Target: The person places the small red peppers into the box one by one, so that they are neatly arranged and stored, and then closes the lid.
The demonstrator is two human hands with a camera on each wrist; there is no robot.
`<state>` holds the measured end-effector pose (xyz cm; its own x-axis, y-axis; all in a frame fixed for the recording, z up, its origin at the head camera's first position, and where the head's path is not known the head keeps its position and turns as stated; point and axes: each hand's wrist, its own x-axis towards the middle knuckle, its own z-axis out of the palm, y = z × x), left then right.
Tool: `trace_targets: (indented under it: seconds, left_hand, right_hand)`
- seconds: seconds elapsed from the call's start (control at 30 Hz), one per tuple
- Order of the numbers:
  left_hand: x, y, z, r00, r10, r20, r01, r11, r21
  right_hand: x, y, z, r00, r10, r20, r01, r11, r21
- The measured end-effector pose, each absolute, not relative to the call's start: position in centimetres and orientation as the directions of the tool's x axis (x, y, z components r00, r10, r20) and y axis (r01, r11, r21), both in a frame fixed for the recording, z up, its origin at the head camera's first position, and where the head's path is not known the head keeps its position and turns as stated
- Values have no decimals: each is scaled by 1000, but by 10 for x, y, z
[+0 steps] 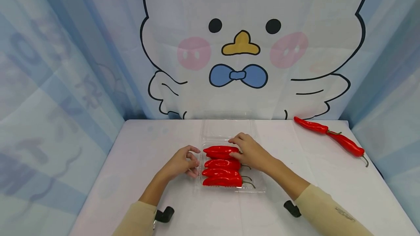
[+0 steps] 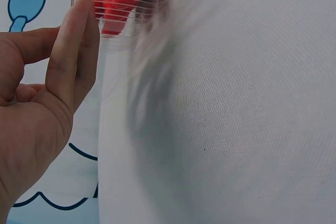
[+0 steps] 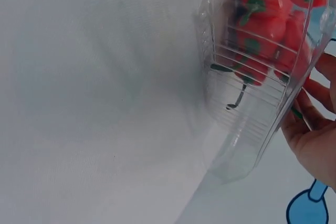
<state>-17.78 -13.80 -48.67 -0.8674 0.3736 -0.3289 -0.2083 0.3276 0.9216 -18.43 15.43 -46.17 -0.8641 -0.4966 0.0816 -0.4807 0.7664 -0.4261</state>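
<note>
A clear plastic box (image 1: pixel 259 187) lies on the table with its lid raised at the back. Several red chili peppers (image 1: pixel 223 181) lie side by side in it, green stems to the right. My right hand (image 1: pixel 251 150) is over the box's right side, thumb and fingers about the stem end of the rearmost chili pepper (image 1: pixel 216 149). In the right wrist view, a bit of green stem shows beside the fingers (image 3: pixel 310 111). Beside the box's left wall is my left hand (image 1: pixel 180 163); in the left wrist view, its extended fingers (image 2: pixel 68 51) reach the ribbed wall.
Two more red chili peppers (image 1: pixel 346 144) lie at the back right of the white table (image 1: pixel 157 134). Black fittings (image 1: pixel 165 215) show near each sleeve. A cartoon-printed drape (image 1: pixel 242 101) hangs behind the table, and blue drapes (image 1: pixel 49 119) flank it.
</note>
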Motion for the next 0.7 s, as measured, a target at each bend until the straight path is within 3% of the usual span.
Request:
trace_targets:
  seconds: [0.7]
  left_hand:
    - [-177,-137,-487,-871,374,-320,-199,327,924]
  right_hand:
    - [-176,215,-456,-907,-386,166,-416,766,-490]
